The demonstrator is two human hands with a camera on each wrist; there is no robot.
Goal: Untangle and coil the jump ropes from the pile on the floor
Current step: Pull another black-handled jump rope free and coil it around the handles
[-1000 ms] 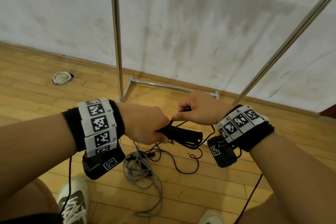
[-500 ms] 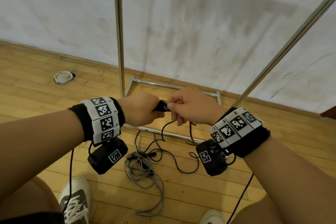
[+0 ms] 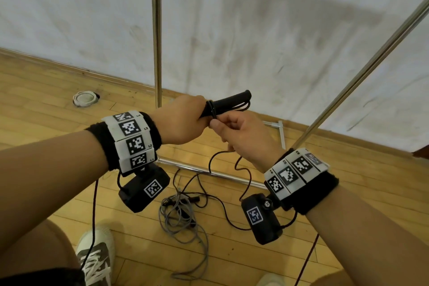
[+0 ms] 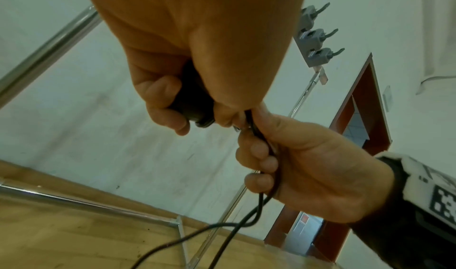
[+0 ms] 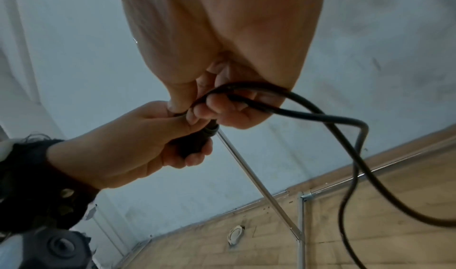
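Note:
My left hand [image 3: 183,121] grips the black jump rope handles [image 3: 228,102], which stick up to the right with cord wound round them. In the left wrist view its fingers curl round a handle end [image 4: 192,105]. My right hand [image 3: 241,132] pinches the black rope [image 5: 308,113] right beside the handles, and the cord runs through its curled fingers [image 4: 259,156]. From there the black cord [image 3: 232,211] hangs in loops to the floor. A grey jump rope [image 3: 183,220] lies tangled on the floor below my hands.
A chrome rack stands against the white wall, with an upright pole [image 3: 156,30], a slanted pole [image 3: 362,72] and a base bar [image 3: 209,173] on the wooden floor. A white ring [image 3: 84,98] lies at the back left. My shoes [image 3: 96,260] are near the bottom edge.
Both hands have risen from near the floor. The handles now point up to the right, and my right hand has moved to the cord just below them.

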